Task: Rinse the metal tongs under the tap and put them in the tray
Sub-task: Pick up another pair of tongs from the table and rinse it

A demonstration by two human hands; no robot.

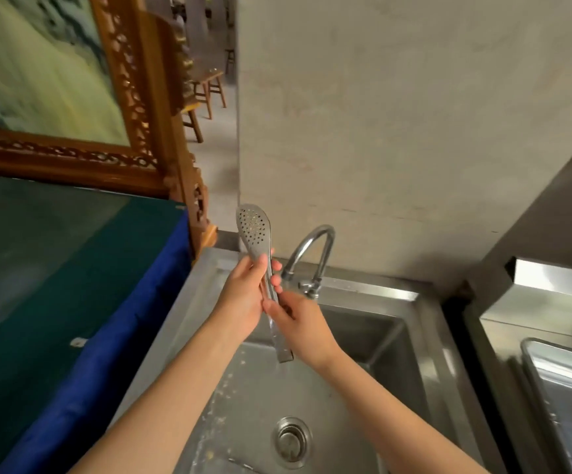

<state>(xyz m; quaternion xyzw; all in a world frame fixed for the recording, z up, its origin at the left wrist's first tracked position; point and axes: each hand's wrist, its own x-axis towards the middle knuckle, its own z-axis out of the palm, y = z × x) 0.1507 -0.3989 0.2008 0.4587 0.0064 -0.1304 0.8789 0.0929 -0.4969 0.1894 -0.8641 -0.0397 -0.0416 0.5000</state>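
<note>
The metal tongs [254, 230] have a perforated spoon-shaped head pointing up and a hinged end hanging down over the sink. My left hand [243, 295] grips their middle from the left. My right hand [298, 319] holds the lower handle from the right, and its fingers hide part of the shaft. The curved tap [315, 251] stands just right of the tongs, behind my right hand. I cannot tell whether water runs from it. A steel tray [530, 364] lies at the far right edge, partly cut off.
The steel sink [424, 336] lies under my hands, with a round drain [291, 441] and bits of food debris on its wet floor. A blue-draped table [72, 302] stands at the left, below a carved wooden frame. A concrete wall rises behind the tap.
</note>
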